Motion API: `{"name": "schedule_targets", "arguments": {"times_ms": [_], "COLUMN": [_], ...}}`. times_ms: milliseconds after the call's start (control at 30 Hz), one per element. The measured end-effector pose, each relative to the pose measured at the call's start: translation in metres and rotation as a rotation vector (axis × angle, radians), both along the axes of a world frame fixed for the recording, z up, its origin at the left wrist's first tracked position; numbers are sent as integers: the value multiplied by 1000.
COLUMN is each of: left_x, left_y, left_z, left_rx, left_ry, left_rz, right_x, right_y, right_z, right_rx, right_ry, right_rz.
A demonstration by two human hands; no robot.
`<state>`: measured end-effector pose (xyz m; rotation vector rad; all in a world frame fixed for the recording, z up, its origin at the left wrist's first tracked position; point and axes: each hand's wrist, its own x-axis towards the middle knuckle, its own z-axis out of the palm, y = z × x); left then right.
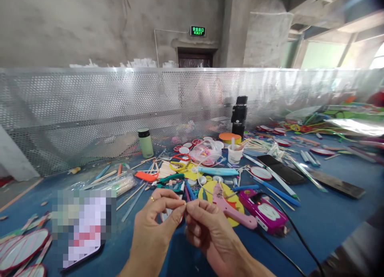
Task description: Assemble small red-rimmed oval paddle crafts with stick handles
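My left hand [157, 221] and my right hand [211, 225] meet over the front of the blue table, both pinched at the fingertips. Between them is a tiny pale bit, too small to name, and I cannot tell which hand grips it. A ring sits on a left finger. Partly hidden behind the left fingers lies a round red-rimmed disc. Just beyond the right hand, a pink glue gun [231, 210] rests on a yellow foam sheet [211, 189]. Beside it is a magenta box [264, 212] with a black cable. Several markers lie beyond the fingertips.
A phone [87, 229] lies at left, near red-rimmed discs [25, 251]. Farther back stand a green bottle [146, 144], a white cup [235, 154] and a black flask [239, 117]. A dark phone [280, 169] lies at right. A perforated metal screen [120, 109] borders the table.
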<state>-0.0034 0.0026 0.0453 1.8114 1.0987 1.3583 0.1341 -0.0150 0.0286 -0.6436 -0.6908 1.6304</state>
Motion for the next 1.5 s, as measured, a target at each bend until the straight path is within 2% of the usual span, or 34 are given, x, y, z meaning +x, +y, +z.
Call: {"name": "schedule_targets", "arguments": {"times_ms": [233,400,633,767,933,1100,1300,1400,1500], "left_x": [-1,-1,2,-3,-18,-36,-40,-38,-35], "left_y": [-1,-3,-1,6,42,90,106,116,132], "left_z": [-6,-4,-2,-4,-4,-6,-7,-5,-1], "left_rx": [39,-1,-101,-149,-233,-20,42,29,-48], "left_ry": [-12,8,-25,-30,12,353,704,780,775], "left_rz": [-31,-15,-1,-3,71,125,77,31,-77], "right_x": [-1,-1,3,14,25,22,14,11,9], "right_y": [-1,-1,1,10,35,74,118,130,136], "right_z": [0,2,4,12,23,27,21,15,10], "right_rx": [12,17,55,107,128,140,49,18,6], "right_ry": [64,59,-29,-123,-320,-570,-849,-929,-973], "right_rz": [27,46,27,10,-66,-96,-113,-105,-92]}}
